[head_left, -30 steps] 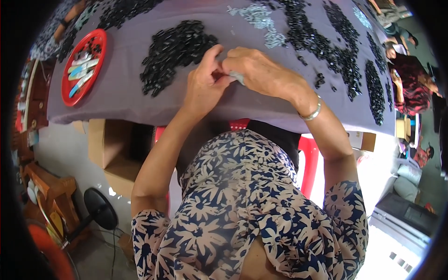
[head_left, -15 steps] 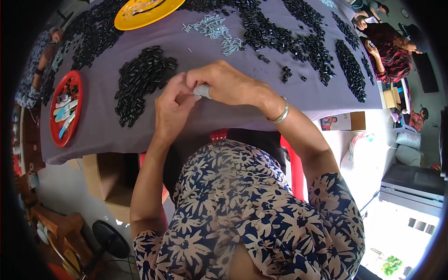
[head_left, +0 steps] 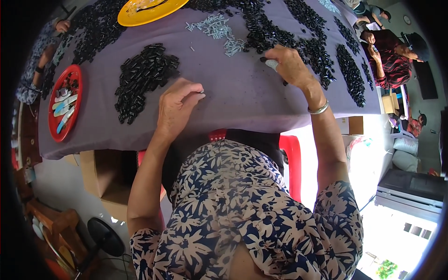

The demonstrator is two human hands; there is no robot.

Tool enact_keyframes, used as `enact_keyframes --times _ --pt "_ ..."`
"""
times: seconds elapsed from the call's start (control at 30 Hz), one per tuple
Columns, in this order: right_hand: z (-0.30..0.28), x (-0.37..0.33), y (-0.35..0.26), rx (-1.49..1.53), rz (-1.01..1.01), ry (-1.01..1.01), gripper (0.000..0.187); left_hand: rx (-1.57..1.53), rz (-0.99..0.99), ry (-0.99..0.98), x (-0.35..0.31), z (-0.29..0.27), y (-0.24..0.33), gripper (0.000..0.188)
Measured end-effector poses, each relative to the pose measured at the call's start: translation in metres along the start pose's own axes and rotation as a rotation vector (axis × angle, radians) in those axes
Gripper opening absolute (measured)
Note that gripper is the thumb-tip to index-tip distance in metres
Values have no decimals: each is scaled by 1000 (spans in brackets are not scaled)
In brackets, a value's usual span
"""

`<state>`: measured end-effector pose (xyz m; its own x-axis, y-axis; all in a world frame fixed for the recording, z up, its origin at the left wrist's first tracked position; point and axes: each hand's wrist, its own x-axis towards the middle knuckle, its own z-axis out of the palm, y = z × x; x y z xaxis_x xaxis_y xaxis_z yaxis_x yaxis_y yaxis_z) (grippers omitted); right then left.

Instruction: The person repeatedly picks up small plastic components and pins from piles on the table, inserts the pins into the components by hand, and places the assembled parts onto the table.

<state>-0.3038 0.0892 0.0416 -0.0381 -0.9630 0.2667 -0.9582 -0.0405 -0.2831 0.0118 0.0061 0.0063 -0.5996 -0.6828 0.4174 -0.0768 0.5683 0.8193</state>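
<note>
My left hand (head_left: 176,106) is over the near part of the table, to the right of a pile of short black tubes (head_left: 142,79). Its thumb and forefinger are pinched together on something too small to make out. Farther right, my right hand (head_left: 293,67) is closed around a small grey-white piece (head_left: 272,64), whose kind I cannot tell. Something dark shows at that hand's fingertips, beside a long spread of black pieces (head_left: 317,60). A heap of thin clear-grey sticks (head_left: 217,29) lies beyond and between my hands.
A red plate (head_left: 52,122) with light-handled knives stands at the left table edge. A yellow plate (head_left: 156,15) is at the far side. The table wears a purple-grey cloth (head_left: 233,100). Other people sit at the left and the right, including one in a dark red patterned shirt (head_left: 387,56).
My hands were together near the black pile. My right hand has moved away to the right with the grey-white piece; my left hand has stayed nearly in place.
</note>
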Motion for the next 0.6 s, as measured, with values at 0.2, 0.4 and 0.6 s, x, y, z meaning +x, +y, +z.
enact_keyframes --times 0.2,0.4,0.6 --pt "8 -6 -6 -127 43 35 27 3 -46 35 -2 1 2 15" --pt "0 -3 -46 101 108 -24 15 -81 -60 61 1 2 -3 13" --pt "45 12 -112 938 116 -75 17 111 -25 86 -2 6 -13 13"
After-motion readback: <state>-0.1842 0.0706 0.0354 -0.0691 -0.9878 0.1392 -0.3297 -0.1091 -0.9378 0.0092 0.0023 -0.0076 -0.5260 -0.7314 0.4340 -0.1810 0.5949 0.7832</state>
